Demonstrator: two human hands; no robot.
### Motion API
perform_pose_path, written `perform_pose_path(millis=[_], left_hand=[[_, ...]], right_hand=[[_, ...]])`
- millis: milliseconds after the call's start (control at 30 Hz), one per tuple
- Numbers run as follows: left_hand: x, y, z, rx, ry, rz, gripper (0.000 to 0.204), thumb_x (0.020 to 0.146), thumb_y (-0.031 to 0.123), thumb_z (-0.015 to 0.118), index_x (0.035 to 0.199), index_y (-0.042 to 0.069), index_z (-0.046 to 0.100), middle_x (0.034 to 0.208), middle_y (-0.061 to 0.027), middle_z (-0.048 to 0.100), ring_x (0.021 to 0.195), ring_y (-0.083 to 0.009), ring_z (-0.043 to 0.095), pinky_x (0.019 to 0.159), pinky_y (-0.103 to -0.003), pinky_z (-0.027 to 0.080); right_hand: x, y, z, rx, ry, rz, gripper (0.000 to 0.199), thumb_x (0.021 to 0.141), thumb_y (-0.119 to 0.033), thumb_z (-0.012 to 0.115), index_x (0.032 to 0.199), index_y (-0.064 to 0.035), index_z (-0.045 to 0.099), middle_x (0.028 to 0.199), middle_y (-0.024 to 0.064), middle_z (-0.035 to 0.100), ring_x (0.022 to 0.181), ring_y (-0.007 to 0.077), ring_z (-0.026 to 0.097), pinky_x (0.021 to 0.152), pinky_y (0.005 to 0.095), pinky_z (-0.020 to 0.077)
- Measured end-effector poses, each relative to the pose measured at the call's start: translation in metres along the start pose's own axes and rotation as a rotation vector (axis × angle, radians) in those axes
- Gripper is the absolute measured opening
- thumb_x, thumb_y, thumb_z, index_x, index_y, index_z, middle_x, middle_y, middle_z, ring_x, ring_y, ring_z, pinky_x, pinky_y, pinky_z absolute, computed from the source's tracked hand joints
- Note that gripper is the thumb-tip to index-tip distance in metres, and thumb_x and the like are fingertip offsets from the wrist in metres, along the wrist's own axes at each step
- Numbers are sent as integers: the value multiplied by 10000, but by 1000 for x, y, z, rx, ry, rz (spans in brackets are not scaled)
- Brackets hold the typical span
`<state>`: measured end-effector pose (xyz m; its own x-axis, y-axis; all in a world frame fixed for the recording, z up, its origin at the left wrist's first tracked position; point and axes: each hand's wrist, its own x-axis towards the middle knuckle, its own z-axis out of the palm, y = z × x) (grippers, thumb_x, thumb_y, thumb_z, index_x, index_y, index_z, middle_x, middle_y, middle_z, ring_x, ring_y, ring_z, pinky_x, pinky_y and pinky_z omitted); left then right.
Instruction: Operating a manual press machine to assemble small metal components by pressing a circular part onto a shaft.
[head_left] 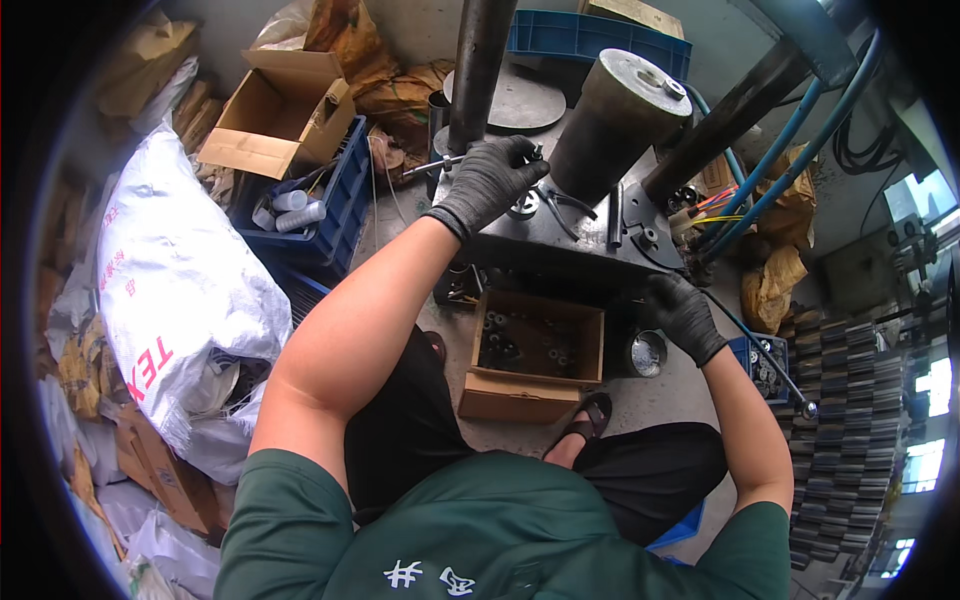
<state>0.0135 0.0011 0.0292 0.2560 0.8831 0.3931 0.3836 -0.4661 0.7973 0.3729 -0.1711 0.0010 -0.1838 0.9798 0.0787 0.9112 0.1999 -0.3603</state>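
My left hand (490,185), in a dark grey work glove, is closed above the metal table (500,242) of a press. Thumb and fingers meet at a small metal piece (539,153) I cannot make out. A thin metal rod (432,165) shows left of the glove; whether I hold it is unclear. Below lie a ring-shaped metal part (523,206) and a dark tool with two curved arms (570,215). My right hand (684,315), gloved too, is at the table's front right edge, beside a ball-ended lever (765,352). Its fingertips blend into dark shadow.
A heavy steel cylinder (620,125) stands on the table between metal columns. Beneath is a cardboard box (530,395) of small parts, next to a round tin (647,353). A blue crate (340,215) and white sack (175,270) are left; blue hoses (790,155) hang right.
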Motion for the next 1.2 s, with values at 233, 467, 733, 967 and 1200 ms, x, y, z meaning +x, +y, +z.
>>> perform_pose_path(millis=[233,467,733,967,1200], left_hand=[[2,1,3,107,-32,41,388,887,334,747,1096,8,736,1040,-167,693,989,-314,684,915,-414,534],[1,-8,11,95,-167,-11,344,871,299,739,1104,46,727,1076,-170,694,1028,-322,684,944,-417,526],[0,-7,5,26,-230,-101,520,892,392,687,1215,-16,667,1139,-222,687,1095,-355,673,989,-429,508],[8,-25,20,-213,-433,-377,518,923,385,717,1206,-42,641,929,-104,705,833,-140,667,773,-295,548],[4,-27,17,-197,-498,-405,593,937,525,677,1223,6,647,1046,-87,721,946,-164,669,854,-328,531]], right_hand=[[76,-5,-8,-225,221,184,362,870,-246,710,1181,-63,680,1064,244,696,1022,424,672,902,500,531],[97,8,6,-184,273,225,284,863,-247,719,1069,-53,704,1048,231,713,996,392,696,892,463,541],[116,27,-34,355,573,205,221,855,-141,790,1018,-18,706,967,124,731,878,223,708,801,344,552],[180,-26,-124,471,832,-76,221,921,-134,754,1085,10,718,966,79,742,848,140,690,774,277,544],[227,-65,-140,273,682,46,341,906,-267,754,1133,-13,746,1024,142,776,947,192,737,885,305,554]])
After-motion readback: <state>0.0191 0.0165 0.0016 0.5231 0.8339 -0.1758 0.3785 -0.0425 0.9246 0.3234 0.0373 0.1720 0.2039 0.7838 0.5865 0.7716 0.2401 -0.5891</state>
